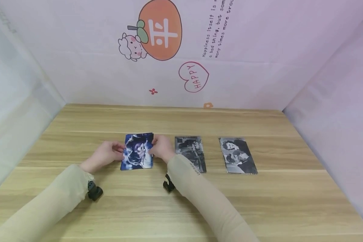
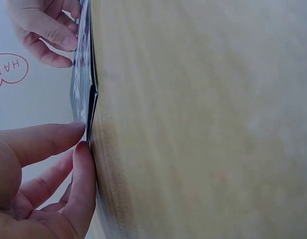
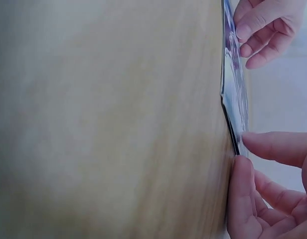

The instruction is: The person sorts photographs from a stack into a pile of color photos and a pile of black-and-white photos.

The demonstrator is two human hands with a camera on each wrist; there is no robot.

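Note:
A small stack of blue-toned photo cards (image 1: 137,151) lies on the wooden table, its top picture showing figures in blue and purple. My left hand (image 1: 105,154) pinches the stack's left edge, thumb on top and fingers against the side. At the opposite edge my right hand (image 1: 163,148) pinches the stack the same way. Seen edge-on in the left wrist view, the cards (image 2: 83,84) sit low over the tabletop, their layers slightly uneven. The right wrist view shows the thumb resting on the glossy face of the cards (image 3: 234,94).
Right of the stack lies a black-and-white photo card (image 1: 189,151), partly behind my right sleeve (image 1: 189,174). Farther right is another black-and-white photo pile (image 1: 238,156) showing two people. A white printed sheet (image 1: 245,80) walls the table (image 1: 181,208) at the back and sides.

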